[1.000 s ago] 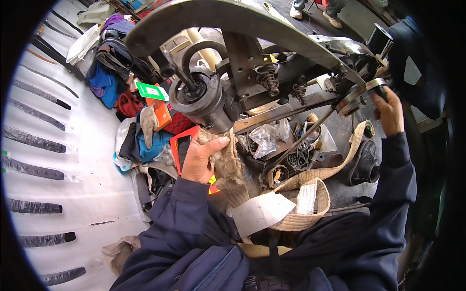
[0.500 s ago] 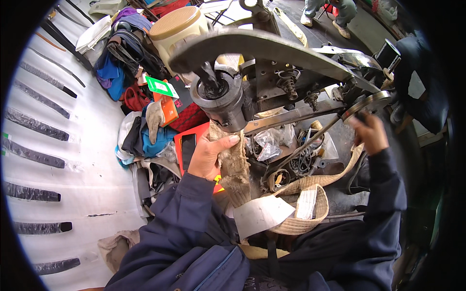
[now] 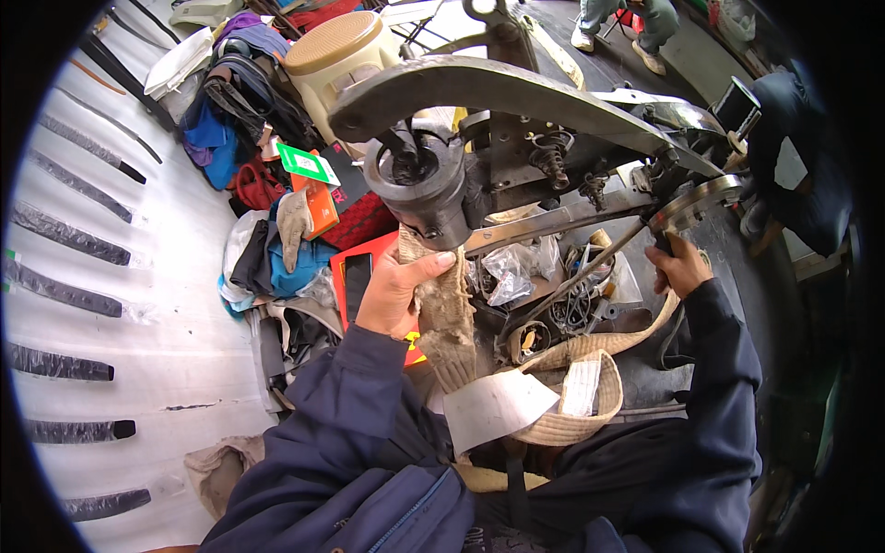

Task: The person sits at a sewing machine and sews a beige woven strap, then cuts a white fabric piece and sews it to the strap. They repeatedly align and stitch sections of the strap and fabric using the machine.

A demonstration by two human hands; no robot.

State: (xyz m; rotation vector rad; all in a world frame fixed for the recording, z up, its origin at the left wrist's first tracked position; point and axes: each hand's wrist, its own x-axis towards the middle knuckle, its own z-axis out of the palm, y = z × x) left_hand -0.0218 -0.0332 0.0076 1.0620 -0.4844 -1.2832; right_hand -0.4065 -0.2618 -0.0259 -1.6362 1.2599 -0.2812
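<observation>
A dark metal hand-cranked sewing machine (image 3: 553,111) stands in front of me, its round head (image 3: 419,184) at the middle. Under that head lies a worn, frayed beige webbing strap (image 3: 449,341). My left hand (image 3: 392,290) pinches the strap's edge just below the head, thumb on top. On the right, my right hand (image 3: 684,267) is closed round the dark crank handle (image 3: 660,245) below the handwheel (image 3: 696,203). The strap loops across my lap and back up toward the right, with a white stiff piece (image 3: 498,408) beside it. The needle's tip is hidden.
Bags and cloth (image 3: 249,83) are piled at the left behind a beige stool (image 3: 336,46). A phone (image 3: 357,274) lies on a red sheet beside my left hand. Plastic bags (image 3: 507,272) and wire (image 3: 573,309) sit under the machine's arm. Another person (image 3: 800,175) is at the far right.
My right hand has swung down and slightly left with the crank handle. My left hand holds the strap in nearly the same place.
</observation>
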